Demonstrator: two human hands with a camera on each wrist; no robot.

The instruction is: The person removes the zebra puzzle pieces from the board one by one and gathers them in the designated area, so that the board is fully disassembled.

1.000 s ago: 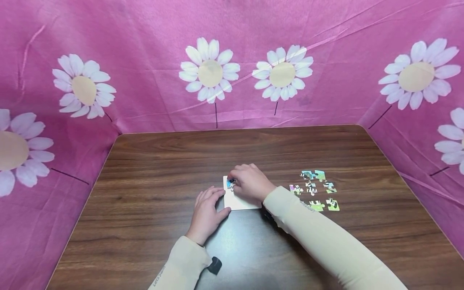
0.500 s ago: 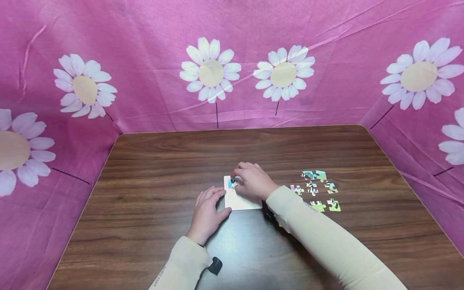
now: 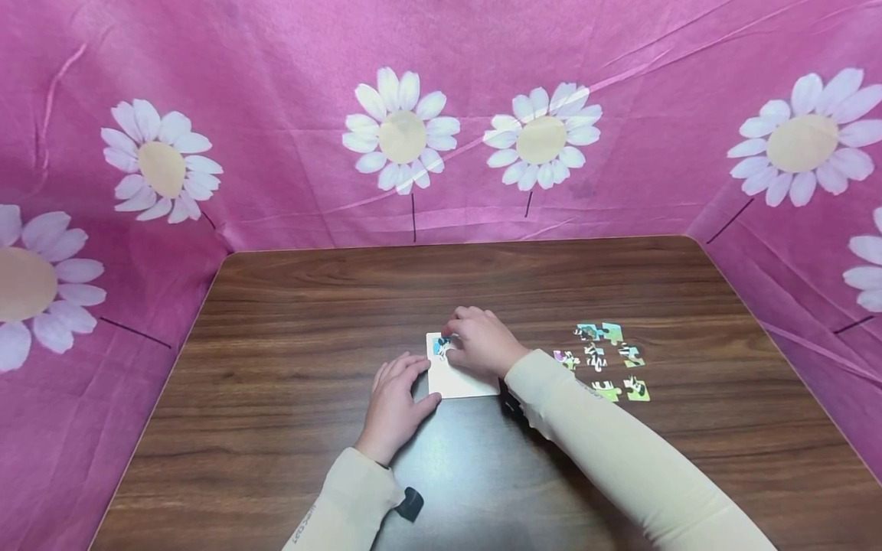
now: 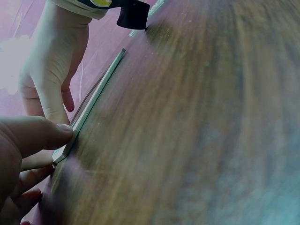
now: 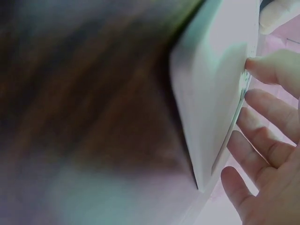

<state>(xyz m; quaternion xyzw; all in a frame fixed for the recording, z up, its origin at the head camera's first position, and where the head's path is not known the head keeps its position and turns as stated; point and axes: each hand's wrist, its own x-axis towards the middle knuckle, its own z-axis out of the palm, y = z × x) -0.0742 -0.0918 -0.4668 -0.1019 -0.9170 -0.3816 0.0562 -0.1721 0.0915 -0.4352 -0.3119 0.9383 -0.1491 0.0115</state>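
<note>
A white square puzzle board (image 3: 458, 384) lies on the table in the head view. My left hand (image 3: 394, 404) holds its lower left corner, with the thumb at the near edge and the fingers along the left side. In the left wrist view the left thumb (image 4: 51, 133) presses against the thin edge of the board (image 4: 99, 96). Over the board's upper left corner, my right hand (image 3: 482, 343) pinches a blue, black and white puzzle piece (image 3: 439, 348) between thumb and index finger. The right wrist view shows the other right fingers spread beyond the board's raised rim (image 5: 192, 108).
To the right of the board lie several loose puzzle pieces (image 3: 596, 357) in rough rows, some partly behind the right sleeve (image 3: 606, 428). The brown wood-grain table (image 3: 289, 306) ends at a pink cloth backdrop (image 3: 289, 153) with daisies.
The right hand makes only slight movements over the piece at the board's upper left corner. The left hand stays at the board's corner.
</note>
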